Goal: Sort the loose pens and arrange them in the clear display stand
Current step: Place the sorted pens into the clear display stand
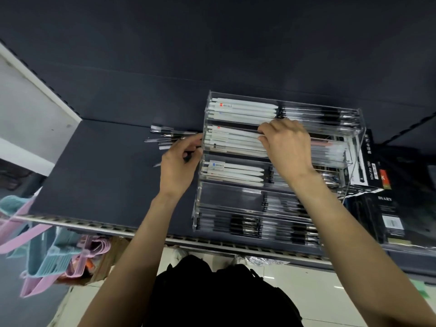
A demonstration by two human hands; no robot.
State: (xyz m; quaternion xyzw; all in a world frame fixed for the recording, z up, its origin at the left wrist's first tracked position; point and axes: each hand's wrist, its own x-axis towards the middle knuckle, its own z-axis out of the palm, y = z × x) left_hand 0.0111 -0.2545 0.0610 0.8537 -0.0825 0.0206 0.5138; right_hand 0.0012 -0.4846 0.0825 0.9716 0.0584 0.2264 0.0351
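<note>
Our right hand pinches a white pen in the display stand; at nine o'clock, our left hand grips loose pens (dark ones).

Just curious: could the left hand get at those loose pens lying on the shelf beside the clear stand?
Probably yes. The left hand is right beside the loose pens, with nothing between them, though it seems to hold a pen already.
</note>
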